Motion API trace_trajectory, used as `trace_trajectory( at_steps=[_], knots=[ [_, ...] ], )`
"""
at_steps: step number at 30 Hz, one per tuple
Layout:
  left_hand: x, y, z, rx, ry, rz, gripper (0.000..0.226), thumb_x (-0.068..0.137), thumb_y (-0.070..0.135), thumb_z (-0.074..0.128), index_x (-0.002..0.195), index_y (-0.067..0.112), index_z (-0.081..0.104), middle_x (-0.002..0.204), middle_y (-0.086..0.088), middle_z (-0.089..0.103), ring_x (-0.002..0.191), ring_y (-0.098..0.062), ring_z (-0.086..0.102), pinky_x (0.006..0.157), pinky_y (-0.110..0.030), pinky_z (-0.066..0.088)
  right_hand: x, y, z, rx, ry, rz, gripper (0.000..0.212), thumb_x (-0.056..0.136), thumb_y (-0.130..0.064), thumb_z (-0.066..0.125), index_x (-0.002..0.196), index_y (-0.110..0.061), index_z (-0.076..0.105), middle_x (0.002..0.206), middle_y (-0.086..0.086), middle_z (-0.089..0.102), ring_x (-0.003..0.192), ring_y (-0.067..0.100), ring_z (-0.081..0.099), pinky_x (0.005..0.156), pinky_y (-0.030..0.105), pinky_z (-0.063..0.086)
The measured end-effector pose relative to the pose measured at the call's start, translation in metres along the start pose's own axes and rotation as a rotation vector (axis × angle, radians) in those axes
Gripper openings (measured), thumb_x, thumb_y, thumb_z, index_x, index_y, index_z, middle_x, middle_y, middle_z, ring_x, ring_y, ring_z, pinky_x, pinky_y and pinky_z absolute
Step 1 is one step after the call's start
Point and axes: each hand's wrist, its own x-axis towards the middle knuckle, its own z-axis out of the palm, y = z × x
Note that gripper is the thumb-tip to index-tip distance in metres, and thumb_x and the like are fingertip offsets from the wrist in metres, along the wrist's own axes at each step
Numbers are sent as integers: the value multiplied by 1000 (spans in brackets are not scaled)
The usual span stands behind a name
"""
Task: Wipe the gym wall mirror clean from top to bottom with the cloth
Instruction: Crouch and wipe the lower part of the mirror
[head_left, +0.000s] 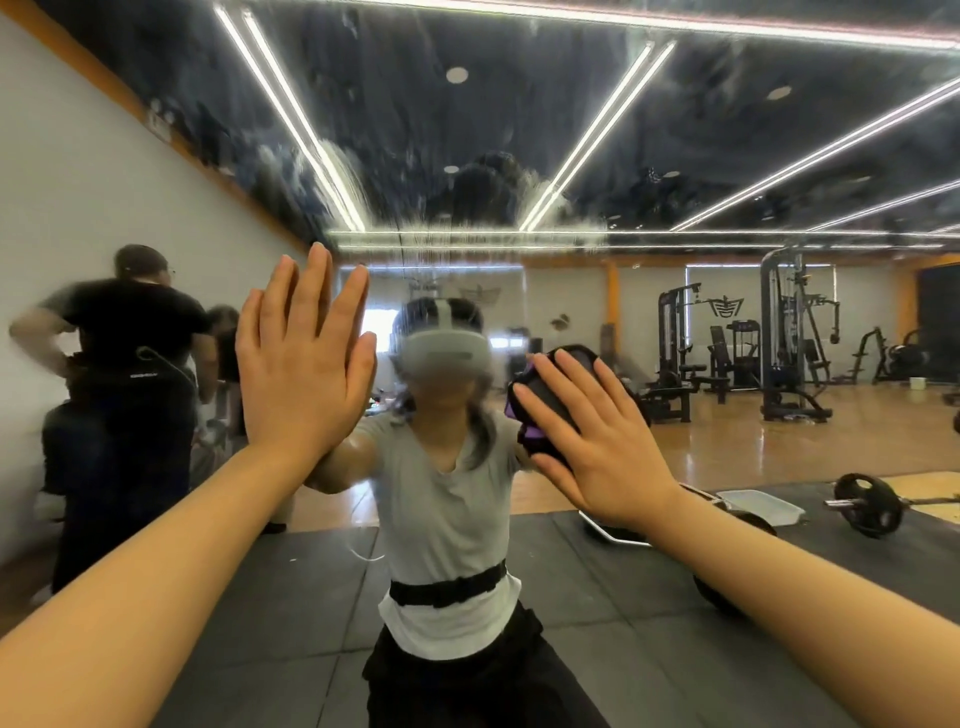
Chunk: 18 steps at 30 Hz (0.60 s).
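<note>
The cloth (540, 395) — dark with purple edging — is pressed flat against the mirror (519, 130) at about mid-height, right of centre, and is largely covered by the right hand (587, 441), whose fingers are laid out straight and spread over it. The left hand (298, 358) is set flat on the glass well apart from the cloth, fingers straight and close together, nothing held in it. Both forearms are stretched forward from the lower corners of the view. The upper part of the mirror is marked by wet streaks and smears that run down to roughly the level of the left fingertips; the lower part is seen to reflect more clearly. Reflected in the glass are the person in a grey shirt with a black belt, a headset (447, 353) worn on the head, and a dark rubber floor mat (597, 597). Further out in the reflection a barbell (867, 504) and a white tray (763, 506) are seen on the floor at the right, weight machines (789, 338) behind them, and a bystander in black (130, 353) at the left — facing away.
</note>
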Motion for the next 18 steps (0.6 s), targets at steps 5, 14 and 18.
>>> trace_trajectory(
  at_steps=[5,14,18],
  knots=[
    [0,0,0,-7,2,-7,55,101,38,36,152,19,37,161,-16,28,146,-40,26,116,-54,18,5,8,-2,4,-4,15,61,102,-47,38,155,-18,29,161,16,26,151,32,20,124,50,14],
    [-1,0,0,8,10,-8,55,101,39,34,153,19,37,161,-15,29,146,-39,27,116,-53,19,78,77,-21,23,75,364,60,103,-43,37,153,-11,37,161,19,28,150,36,20,122,52,16],
    [-1,1,0,5,9,-2,54,101,38,36,152,19,38,161,-15,29,146,-39,27,116,-52,19,69,63,-17,67,123,441,59,104,-41,37,154,-9,36,162,20,25,151,36,16,123,51,12]
  ],
)
